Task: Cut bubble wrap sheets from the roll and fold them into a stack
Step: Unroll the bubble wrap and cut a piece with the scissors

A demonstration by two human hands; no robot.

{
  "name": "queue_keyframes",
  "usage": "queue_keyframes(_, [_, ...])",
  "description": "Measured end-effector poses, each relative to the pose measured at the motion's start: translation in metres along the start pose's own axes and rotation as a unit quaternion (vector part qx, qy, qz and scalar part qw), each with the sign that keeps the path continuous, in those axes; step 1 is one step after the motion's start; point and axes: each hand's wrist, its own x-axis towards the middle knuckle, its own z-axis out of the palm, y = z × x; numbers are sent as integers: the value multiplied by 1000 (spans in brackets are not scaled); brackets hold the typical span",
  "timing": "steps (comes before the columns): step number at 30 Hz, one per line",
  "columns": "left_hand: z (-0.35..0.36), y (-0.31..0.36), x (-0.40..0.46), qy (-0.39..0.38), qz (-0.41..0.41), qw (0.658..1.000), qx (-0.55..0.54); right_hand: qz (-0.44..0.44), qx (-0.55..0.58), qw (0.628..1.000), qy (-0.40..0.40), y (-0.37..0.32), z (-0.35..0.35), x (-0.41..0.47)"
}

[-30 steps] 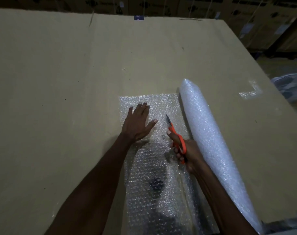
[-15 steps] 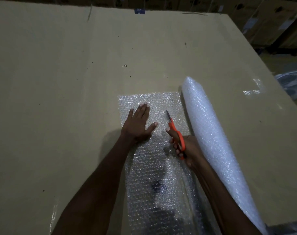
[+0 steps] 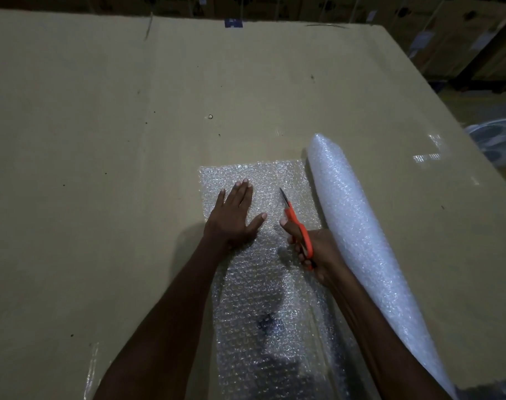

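A strip of clear bubble wrap [image 3: 254, 319] lies unrolled flat on the cardboard-covered table [image 3: 101, 168], running from the near edge away from me. The white bubble wrap roll [image 3: 355, 238] lies along its right side. My left hand [image 3: 234, 217] presses flat on the sheet near its far end, fingers straight and thumb spread. My right hand [image 3: 315, 252] grips orange-handled scissors [image 3: 296, 223], blades pointing away from me over the sheet, between my left hand and the roll. The blade tips look nearly closed.
Brown cardboard covers the whole table, with wide bare areas to the left and beyond the sheet. The table's right edge runs diagonally past the roll. Stacked cardboard boxes [image 3: 419, 30] stand in the dark background. A pale round object [image 3: 497, 142] sits off the right edge.
The scissors and my right hand have advanced slightly along the sheet toward its far end. My left hand stays pressed flat in the same place.
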Motion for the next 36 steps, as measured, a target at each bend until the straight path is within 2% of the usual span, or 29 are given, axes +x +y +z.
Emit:
queue_keyframes(18, [-13, -11, 24, 5, 13, 999, 30, 13, 3, 1000, -4, -4, 0, 9])
queue_keyframes(24, [-11, -10, 34, -9, -18, 1000, 15, 18, -1, 1000, -15, -15, 3, 17])
queue_keyframes(36, [1, -11, 29, 21, -26, 999, 28, 1, 8, 1000, -6, -17, 9, 25])
